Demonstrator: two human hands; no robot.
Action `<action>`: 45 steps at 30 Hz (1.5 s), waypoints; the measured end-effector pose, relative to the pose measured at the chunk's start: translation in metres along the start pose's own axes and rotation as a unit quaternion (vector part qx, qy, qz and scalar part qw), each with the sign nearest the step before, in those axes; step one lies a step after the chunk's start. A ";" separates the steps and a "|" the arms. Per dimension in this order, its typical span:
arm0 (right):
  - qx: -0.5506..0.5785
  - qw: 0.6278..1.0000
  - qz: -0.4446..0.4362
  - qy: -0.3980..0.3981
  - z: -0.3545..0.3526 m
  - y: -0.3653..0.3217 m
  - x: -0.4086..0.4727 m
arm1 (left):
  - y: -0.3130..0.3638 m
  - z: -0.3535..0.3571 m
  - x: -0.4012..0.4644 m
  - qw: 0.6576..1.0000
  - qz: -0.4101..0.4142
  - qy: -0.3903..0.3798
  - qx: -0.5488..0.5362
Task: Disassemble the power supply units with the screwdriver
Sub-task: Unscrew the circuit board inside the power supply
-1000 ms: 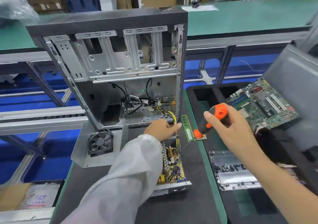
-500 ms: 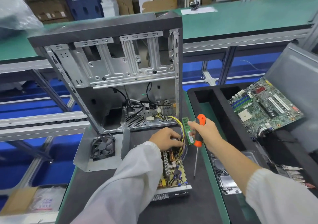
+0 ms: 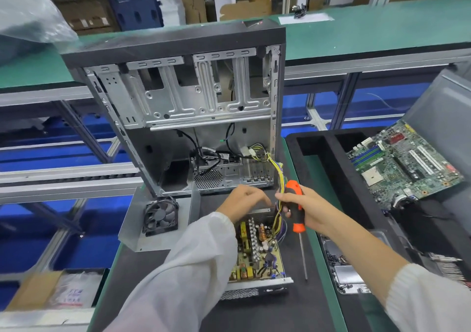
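Both hands are working over the opened power supply unit (image 3: 257,252), lying mid-mat. Right hand (image 3: 309,210) is gripping the screwdriver (image 3: 295,205), shaft pointing down; left hand (image 3: 242,201) is hovering, fingers loosely curled, beside the yellow wires (image 3: 276,176).

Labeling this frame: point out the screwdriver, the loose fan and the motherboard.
screwdriver (image 3: 295,205): head view, orange-and-black handle.
loose fan (image 3: 160,215): head view, hub.
motherboard (image 3: 405,160): head view, middle of the green board.

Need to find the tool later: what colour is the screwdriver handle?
Orange and black screwdriver handle, clearest in the head view.
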State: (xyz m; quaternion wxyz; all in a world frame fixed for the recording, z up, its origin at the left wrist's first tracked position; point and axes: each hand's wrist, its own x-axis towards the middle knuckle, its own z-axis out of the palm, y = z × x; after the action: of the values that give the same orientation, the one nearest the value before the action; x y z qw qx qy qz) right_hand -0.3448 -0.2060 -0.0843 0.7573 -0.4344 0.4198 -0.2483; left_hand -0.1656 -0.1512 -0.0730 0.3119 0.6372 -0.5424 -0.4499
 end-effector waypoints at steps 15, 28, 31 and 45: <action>-0.571 0.801 -0.173 -0.044 0.056 -0.015 -0.008 | -0.010 -0.001 -0.017 0.846 0.035 0.440 -0.297; -0.443 0.820 -0.241 0.272 0.002 -0.034 -0.027 | -0.006 0.032 -0.026 0.828 0.081 0.181 0.525; -0.402 0.840 -0.280 0.234 0.002 -0.028 -0.032 | -0.010 0.026 -0.030 0.817 0.052 0.190 0.542; -0.257 0.883 -0.334 0.205 -0.005 -0.015 -0.042 | -0.013 0.014 -0.033 0.813 0.023 0.141 0.564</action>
State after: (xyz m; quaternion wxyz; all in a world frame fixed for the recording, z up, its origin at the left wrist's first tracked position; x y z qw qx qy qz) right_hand -0.3709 -0.1846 -0.0545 0.3885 -0.6678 0.4445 -0.4534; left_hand -0.1733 -0.1148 -0.0828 -0.0192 0.7449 -0.6659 0.0370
